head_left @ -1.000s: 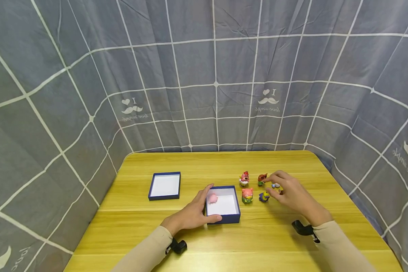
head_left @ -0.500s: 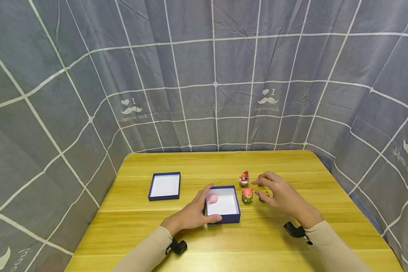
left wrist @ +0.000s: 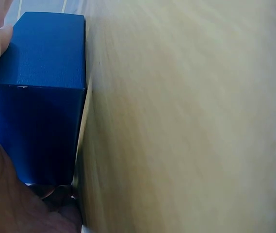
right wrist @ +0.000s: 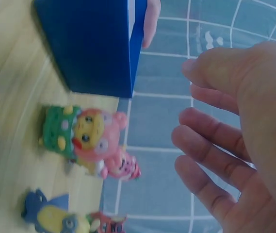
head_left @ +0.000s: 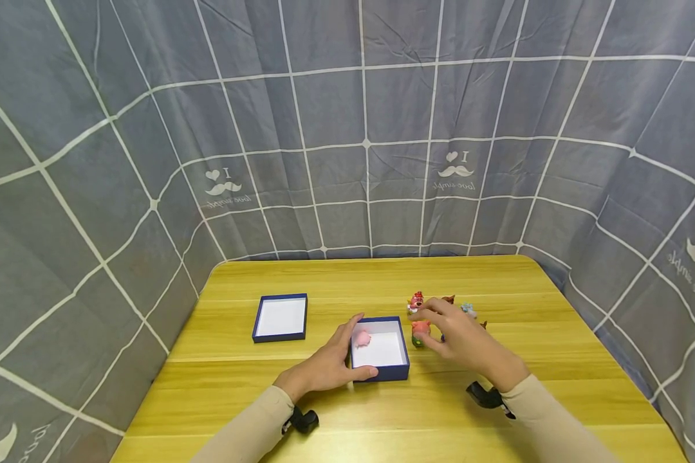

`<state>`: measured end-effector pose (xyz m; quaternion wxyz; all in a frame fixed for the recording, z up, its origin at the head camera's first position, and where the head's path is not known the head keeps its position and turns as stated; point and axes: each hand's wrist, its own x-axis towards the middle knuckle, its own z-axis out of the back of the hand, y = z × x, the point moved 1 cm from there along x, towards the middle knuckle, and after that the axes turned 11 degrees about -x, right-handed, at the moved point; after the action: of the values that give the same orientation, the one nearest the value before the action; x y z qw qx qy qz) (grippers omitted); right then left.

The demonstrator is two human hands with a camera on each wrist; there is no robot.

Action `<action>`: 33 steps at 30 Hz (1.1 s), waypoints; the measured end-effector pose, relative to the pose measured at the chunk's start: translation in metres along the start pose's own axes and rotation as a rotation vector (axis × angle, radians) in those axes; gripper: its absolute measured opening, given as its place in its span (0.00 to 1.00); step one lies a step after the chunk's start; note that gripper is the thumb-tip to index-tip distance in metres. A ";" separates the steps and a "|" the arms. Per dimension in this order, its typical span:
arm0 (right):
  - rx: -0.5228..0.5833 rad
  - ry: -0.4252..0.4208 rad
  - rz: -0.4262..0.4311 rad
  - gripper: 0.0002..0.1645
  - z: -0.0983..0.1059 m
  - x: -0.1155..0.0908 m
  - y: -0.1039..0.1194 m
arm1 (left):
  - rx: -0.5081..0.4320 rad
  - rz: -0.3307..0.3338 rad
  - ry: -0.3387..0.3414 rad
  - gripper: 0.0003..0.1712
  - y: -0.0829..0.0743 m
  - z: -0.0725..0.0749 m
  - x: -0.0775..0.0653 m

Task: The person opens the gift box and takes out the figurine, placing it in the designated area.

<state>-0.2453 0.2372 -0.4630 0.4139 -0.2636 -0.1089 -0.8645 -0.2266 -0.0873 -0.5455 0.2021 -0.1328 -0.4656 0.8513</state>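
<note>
My left hand [head_left: 327,363] holds the open blue box [head_left: 392,372], thumb on the near side and fingers along the left. Inside the white interior, toward the left, lies a small pink figurine [head_left: 362,339]. In the left wrist view the hand wraps round the outer walls of the box [left wrist: 40,53]. Just above and beside a pink-hooded figurine in green [right wrist: 99,128], my right hand [head_left: 466,337] hovers, fingers loosely bent, nothing between them. A pink figurine with a red top [head_left: 415,301] stands behind that one. A blue-and-yellow figurine [right wrist: 55,216] shows in the right wrist view.
A shallow blue lid with a white inside [head_left: 280,316] lies left of the box. Partly behind the right hand are a brown-red figurine [head_left: 448,299] and a light blue one [head_left: 468,309]. A grey checked curtain [head_left: 336,161] surrounds the wooden table [head_left: 237,411].
My right hand has moved left over the figurines, from the right-hand ones to the pink-hooded one. The left hand and the box have stayed in place.
</note>
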 end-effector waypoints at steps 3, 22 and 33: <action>0.010 0.055 -0.028 0.17 -0.004 0.004 0.007 | 0.000 0.001 -0.002 0.72 0.000 0.000 0.000; 0.105 0.284 -0.035 0.22 -0.024 0.027 0.029 | -0.011 0.018 0.012 0.73 -0.001 0.001 0.000; 0.177 0.392 -0.023 0.24 -0.030 0.042 0.035 | -0.011 0.017 0.019 0.73 -0.001 0.001 0.000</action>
<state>-0.2513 0.1752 -0.4659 0.4389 -0.0518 -0.1046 -0.8909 -0.2270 -0.0877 -0.5437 0.1983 -0.1460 -0.4670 0.8493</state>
